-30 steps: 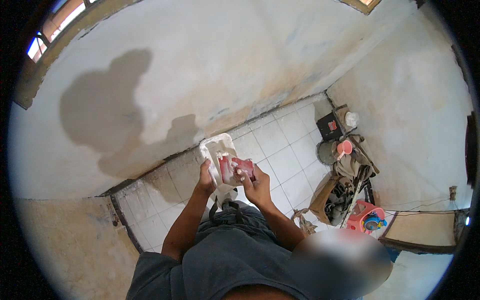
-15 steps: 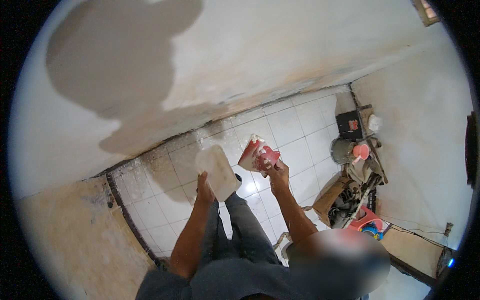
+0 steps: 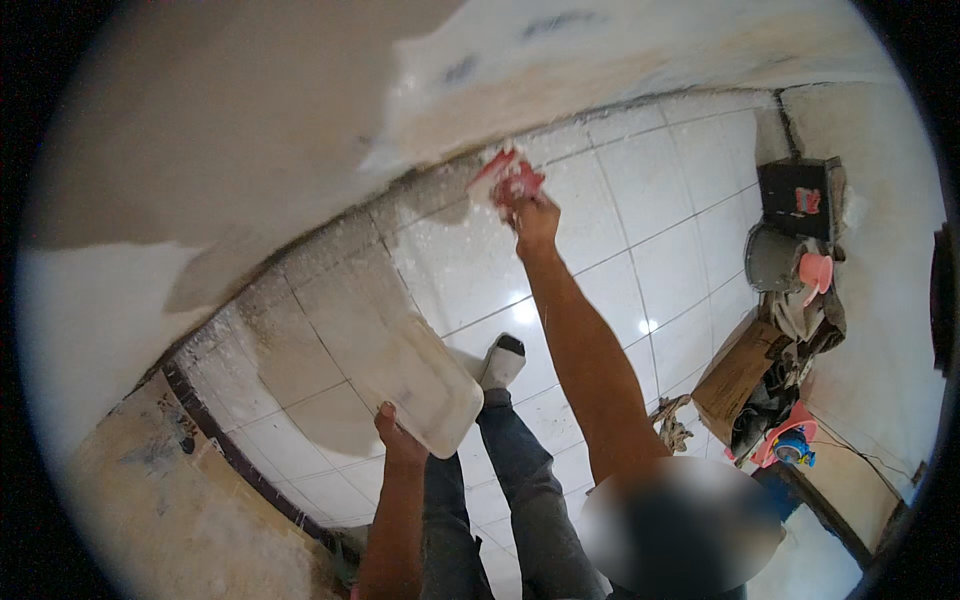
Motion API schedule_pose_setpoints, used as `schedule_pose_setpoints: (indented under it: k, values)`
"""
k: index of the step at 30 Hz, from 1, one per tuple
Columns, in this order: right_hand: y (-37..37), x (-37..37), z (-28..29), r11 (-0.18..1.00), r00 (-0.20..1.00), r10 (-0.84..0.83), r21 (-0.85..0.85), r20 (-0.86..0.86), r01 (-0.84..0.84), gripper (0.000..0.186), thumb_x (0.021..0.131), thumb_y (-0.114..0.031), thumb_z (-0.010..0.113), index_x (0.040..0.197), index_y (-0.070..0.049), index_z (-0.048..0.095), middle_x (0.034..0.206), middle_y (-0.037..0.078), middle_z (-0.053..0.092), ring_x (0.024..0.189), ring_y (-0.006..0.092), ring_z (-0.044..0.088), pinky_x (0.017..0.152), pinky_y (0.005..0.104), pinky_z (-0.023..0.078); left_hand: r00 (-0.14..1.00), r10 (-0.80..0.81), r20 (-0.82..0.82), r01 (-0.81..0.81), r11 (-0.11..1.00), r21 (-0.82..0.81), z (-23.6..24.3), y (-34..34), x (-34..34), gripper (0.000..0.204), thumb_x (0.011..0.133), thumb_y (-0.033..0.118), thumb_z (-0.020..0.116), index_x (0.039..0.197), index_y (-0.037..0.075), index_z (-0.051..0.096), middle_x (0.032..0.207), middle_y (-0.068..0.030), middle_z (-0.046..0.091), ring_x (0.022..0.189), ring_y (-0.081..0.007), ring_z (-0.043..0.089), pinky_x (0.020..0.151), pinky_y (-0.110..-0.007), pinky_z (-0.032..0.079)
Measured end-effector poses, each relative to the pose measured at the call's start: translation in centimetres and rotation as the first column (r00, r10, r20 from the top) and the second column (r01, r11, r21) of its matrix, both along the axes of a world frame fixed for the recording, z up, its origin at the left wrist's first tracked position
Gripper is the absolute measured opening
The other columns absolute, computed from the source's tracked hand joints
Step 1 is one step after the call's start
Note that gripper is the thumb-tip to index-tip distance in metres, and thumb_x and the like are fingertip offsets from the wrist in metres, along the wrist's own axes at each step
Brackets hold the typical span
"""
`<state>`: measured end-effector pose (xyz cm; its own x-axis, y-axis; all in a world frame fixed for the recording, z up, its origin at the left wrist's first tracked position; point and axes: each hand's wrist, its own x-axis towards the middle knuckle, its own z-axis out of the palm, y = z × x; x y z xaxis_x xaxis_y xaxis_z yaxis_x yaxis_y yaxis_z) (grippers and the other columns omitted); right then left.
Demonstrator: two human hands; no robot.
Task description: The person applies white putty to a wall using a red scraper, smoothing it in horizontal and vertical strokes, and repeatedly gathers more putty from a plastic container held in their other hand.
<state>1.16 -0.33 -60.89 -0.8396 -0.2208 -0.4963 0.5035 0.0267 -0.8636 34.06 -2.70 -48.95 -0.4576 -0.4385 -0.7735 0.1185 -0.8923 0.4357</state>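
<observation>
By the left hand [image 3: 400,437], curled round its near edge, the pale tray [image 3: 435,385] is held. The red-and-white tool [image 3: 507,178], gripped in the right hand [image 3: 536,220], has been carried farther from it, toward the wall [image 3: 440,120]; contact cannot be told. Rightward, tiles [image 3: 590,255] are bounded by the bucket [image 3: 770,262].

A wide head-worn fisheye looks down over the left hand [image 3: 402,440], right hand [image 3: 537,218] and tiled floor [image 3: 685,265].

Right arm [image 3: 583,350] outstretched, its fingers [image 3: 519,208] curled
</observation>
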Motion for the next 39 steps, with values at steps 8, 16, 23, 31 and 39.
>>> schedule_pose_setpoints:
  k: [8, 16, 23, 31, 39]
  values:
    - [-5.4, -0.5, -5.7, 0.936, 0.918, -0.029, 0.311, -0.394, 0.163, 0.016, 0.084, -0.009, 0.056, 0.08, 0.004, 0.065, 0.067, 0.011, 0.062, 0.054, 0.0178, 0.054, 0.049, 0.0316, 0.045, 0.998, 0.038, 0.05, -0.036, 0.998, -0.055, -4.5, -2.5, 1.1, 0.08, 0.07, 0.056, 0.054, 0.133, 0.012, 0.035, 0.131, -0.0157, 0.037, 0.118, -0.0361, 0.04, 0.092, -0.054, 0.039]
    - [-8.6, 5.4, -0.9, 0.727, 0.617, 0.523, 0.686, -0.588, 0.037, 0.023, 0.082, -0.02, 0.056, 0.077, 0.001, 0.065, 0.067, 0.024, 0.059, 0.065, 0.0405, 0.06, 0.058, 0.0425, 0.047, 0.988, 0.099, 0.121, -0.084, 0.988, -0.13, -4.2, -2.6, 3.3, 0.081, 0.07, 0.059, 0.05, 0.135, 0.012, 0.034, 0.133, -0.0146, 0.035, 0.12, -0.0359, 0.037, 0.095, -0.055, 0.038]
    - [-0.5, 1.4, -7.2, 0.879, 0.873, 0.127, 0.461, -0.47, 0.12, 0.013, 0.077, -0.003, 0.059, 0.089, 0.002, 0.064, 0.069, 0.011, 0.063, 0.058, 0.0178, 0.059, 0.052, 0.0301, 0.046, 0.994, 0.109, -0.026, -0.11, 0.992, -0.068, -3.8, -2.0, 2.0, 0.081, 0.071, 0.055, 0.058, 0.131, 0.005, 0.036, 0.126, -0.0113, 0.044, 0.114, -0.028, 0.045, 0.093, -0.043, 0.043]
    - [-4.7, -3.7, -6.7, 0.918, 0.943, -0.332, -0.245, -0.038, 0.313, 0.028, 0.072, 0.016, 0.048, 0.096, 0.002, 0.052, 0.084, 0.013, 0.058, 0.07, 0.0224, 0.059, 0.054, 0.0325, 0.049, 0.99, 0.141, 0.009, -0.14, 0.989, -0.043, -4.2, -2.6, 2.8, 0.08, 0.071, 0.055, 0.057, 0.132, 0.007, 0.036, 0.126, -0.0111, 0.043, 0.115, -0.0275, 0.045, 0.094, -0.044, 0.042]
    - [-6.3, 3.8, -1.2, 0.997, 0.999, -0.03, -0.074, -0.015, 0.029, 0.024, 0.076, 0.01, 0.049, 0.098, 0.004, 0.057, 0.088, 0.009, 0.06, 0.071, 0.0158, 0.055, 0.061, 0.0275, 0.044, 0.99, 0.139, 0.016, -0.136, 0.985, -0.108, -4.0, -2.3, 2.8, 0.083, 0.071, 0.056, 0.055, 0.135, 0.01, 0.031, 0.132, -0.0143, 0.037, 0.119, -0.0352, 0.039, 0.093, -0.054, 0.039]
